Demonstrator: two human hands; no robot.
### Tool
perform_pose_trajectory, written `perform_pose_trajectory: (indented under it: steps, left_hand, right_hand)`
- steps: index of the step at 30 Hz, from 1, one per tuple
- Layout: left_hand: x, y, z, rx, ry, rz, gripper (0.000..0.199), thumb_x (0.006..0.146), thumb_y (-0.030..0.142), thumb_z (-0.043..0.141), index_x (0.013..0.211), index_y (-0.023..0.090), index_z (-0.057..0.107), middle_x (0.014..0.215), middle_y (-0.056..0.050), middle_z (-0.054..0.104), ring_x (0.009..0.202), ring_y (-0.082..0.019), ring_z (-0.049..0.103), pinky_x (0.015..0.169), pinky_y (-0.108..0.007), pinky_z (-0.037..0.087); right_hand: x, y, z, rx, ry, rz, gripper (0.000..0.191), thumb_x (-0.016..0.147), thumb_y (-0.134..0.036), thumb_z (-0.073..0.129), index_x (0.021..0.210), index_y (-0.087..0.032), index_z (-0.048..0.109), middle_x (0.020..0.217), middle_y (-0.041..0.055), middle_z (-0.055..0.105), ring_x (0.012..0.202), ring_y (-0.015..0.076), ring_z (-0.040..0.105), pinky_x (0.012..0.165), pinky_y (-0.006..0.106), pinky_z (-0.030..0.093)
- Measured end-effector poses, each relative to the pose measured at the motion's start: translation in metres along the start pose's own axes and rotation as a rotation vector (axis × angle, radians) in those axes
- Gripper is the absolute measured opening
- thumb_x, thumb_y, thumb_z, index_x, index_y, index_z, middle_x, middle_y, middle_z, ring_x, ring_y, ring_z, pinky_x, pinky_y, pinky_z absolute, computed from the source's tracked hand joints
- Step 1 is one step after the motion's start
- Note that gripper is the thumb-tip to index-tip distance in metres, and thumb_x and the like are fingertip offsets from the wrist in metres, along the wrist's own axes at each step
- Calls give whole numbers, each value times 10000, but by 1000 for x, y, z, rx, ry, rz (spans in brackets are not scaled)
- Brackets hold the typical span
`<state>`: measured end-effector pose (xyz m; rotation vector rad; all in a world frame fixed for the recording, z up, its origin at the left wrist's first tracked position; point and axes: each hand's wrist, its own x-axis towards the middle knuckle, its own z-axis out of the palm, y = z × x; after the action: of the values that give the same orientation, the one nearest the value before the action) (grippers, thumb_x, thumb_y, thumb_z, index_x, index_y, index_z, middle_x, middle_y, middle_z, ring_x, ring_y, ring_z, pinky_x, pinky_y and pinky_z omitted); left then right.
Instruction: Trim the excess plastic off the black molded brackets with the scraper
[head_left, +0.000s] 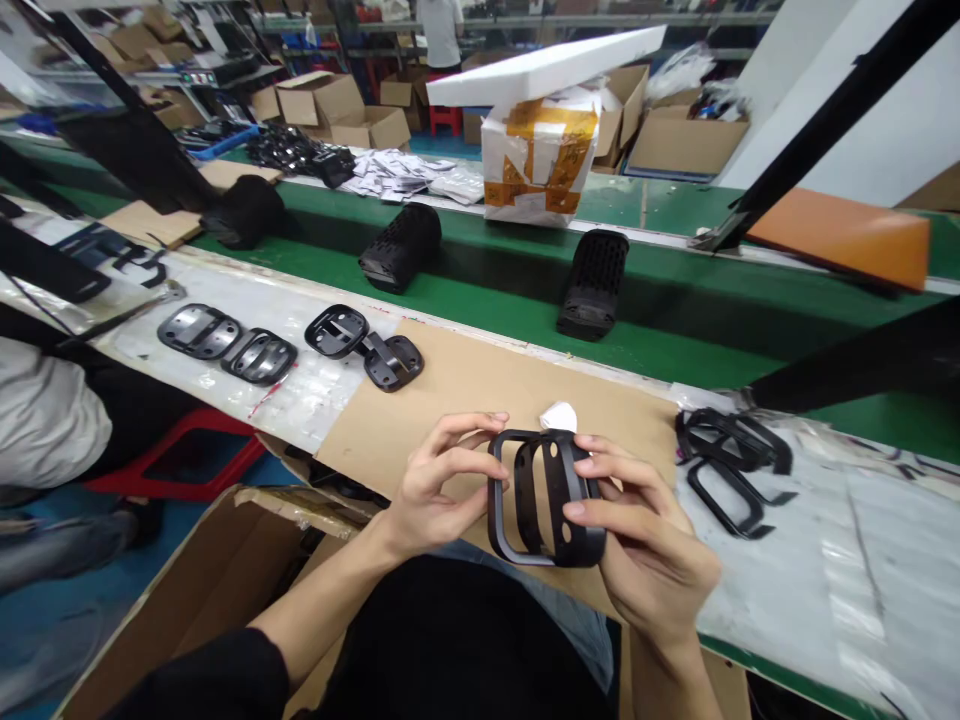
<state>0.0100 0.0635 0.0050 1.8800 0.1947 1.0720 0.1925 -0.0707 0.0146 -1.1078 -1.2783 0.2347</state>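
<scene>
Just above the front edge of the brown cardboard sheet (pixel 450 365), both hands hold a black plastic frame (pixel 581 548) with slots and round holes. My right hand (pixel 649 530) grips its right side, fingers over the top face and the thumb hidden. On the left edge, the fingertips of my left hand (pixel 442 480) pinch the rim. A small white piece (pixel 559 416) lies on the cardboard just behind the frame. To the left rest paired black oval parts (pixel 394 362) and another such pair (pixel 260 356). Several black frame parts (pixel 731 495) lie at the right.
Black perforated housings (pixel 594 285) stand or lie on the green conveyor (pixel 480 310) beyond the bench. A taped white box (pixel 536 160) sits behind it. Dark slanted posts (pixel 817 130) flank the bench. At left are a red stool (pixel 180 465), an open carton (pixel 217 590) and a seated person.
</scene>
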Motion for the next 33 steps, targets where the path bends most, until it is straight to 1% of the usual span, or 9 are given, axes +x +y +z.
perform_pose_trajectory:
  steps: [5,9,12,16,18,21,25,29,33]
  left_hand:
    - [-17,1,-9,-27,64,-123,480,835,10,735,1249,246,681,1391,-129,573,1374,-318,578,1144,-506,542]
    - [-25,8,-13,-465,137,-537,521,918,158,739,1400,256,566,1264,-120,686,1175,-250,705,981,-381,613]
    - [-25,15,-14,-768,81,-793,428,963,339,721,1340,169,609,972,-99,760,863,-206,760,793,-317,622]
    - [-23,19,-14,-905,66,-838,368,887,330,821,1165,137,676,850,-60,763,750,-167,744,723,-266,598]
    - [-23,17,-14,-934,89,-790,313,873,277,836,1101,155,661,832,-33,762,721,-150,743,712,-255,592]
    - [-25,12,-15,-874,155,-682,283,876,223,826,1048,179,606,852,-20,771,736,-149,754,744,-267,598]
    - [-36,14,-17,-728,155,-717,293,838,191,850,994,171,604,876,-47,781,794,-158,759,771,-268,599]
    - [-58,18,-21,-599,-83,-734,230,847,287,834,929,162,659,904,-102,784,723,-169,731,671,-275,589]
    - [-87,17,-32,-436,-194,-616,192,829,286,841,850,154,703,942,-133,791,868,-212,764,816,-289,607]
  right_hand:
    - [-3,2,13,6,-5,-18,440,865,90,642,1040,-278,808,1142,57,703,1217,278,688,1023,510,648]
    - [-1,0,25,-29,47,-105,455,848,98,675,1027,-295,818,1131,45,714,1204,297,692,1001,537,645]
    - [-1,-1,31,-82,48,-141,445,869,80,673,1028,-308,820,1114,38,719,1205,297,693,993,541,642]
    - [-2,1,35,-109,33,-148,469,880,42,691,1140,-333,799,1184,34,706,1245,292,679,1071,546,611]
    - [-5,4,36,-60,89,-10,525,913,0,676,1301,-351,726,1342,44,652,1323,288,636,1148,544,561]
    - [-14,12,38,170,109,464,492,998,-175,670,1448,-354,586,1452,67,609,1348,251,625,1143,470,566]
    - [-38,21,49,615,-252,1120,354,1040,-487,608,1205,-191,711,1084,122,774,959,248,786,819,372,679]
    - [-76,28,68,686,-291,1261,477,874,-622,767,818,-151,721,787,89,748,827,275,762,743,385,656]
    - [-119,40,78,440,-320,1322,527,779,-665,823,903,-156,757,802,80,744,814,267,717,707,369,627]
